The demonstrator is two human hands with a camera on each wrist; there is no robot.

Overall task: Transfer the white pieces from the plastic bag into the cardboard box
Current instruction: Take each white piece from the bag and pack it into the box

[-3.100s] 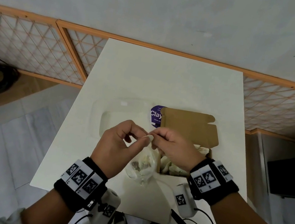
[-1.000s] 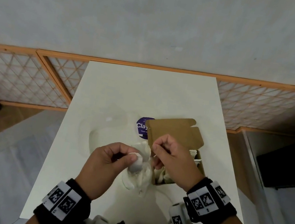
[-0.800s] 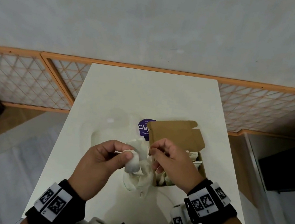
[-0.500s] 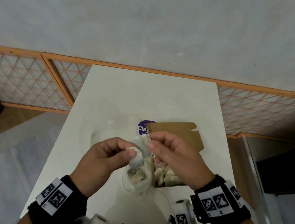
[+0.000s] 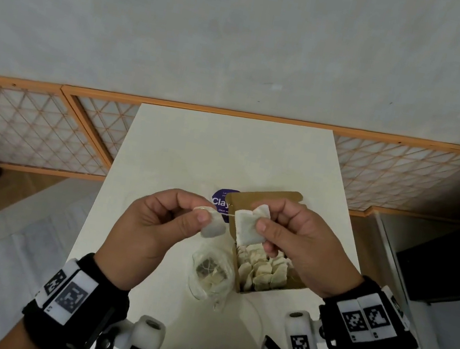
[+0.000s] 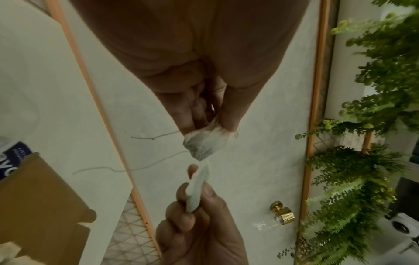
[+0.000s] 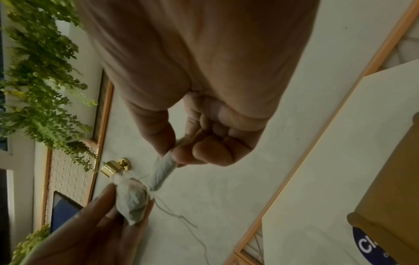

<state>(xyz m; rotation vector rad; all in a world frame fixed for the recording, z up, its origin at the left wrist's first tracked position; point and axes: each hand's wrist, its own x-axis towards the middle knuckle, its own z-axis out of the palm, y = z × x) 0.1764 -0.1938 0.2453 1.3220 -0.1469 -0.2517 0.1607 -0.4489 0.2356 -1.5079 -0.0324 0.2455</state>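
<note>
Two white pieces were up off the bench: your right hand pinched one directly above the open cardboard box, nearer it than your left hand, which pinched the other above the plastic bag.

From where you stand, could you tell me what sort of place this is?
Probably a room in a home, not a workshop: a small white table against a plain wall, an orange wooden lattice screen behind it, and leafy green plants beside.
</note>
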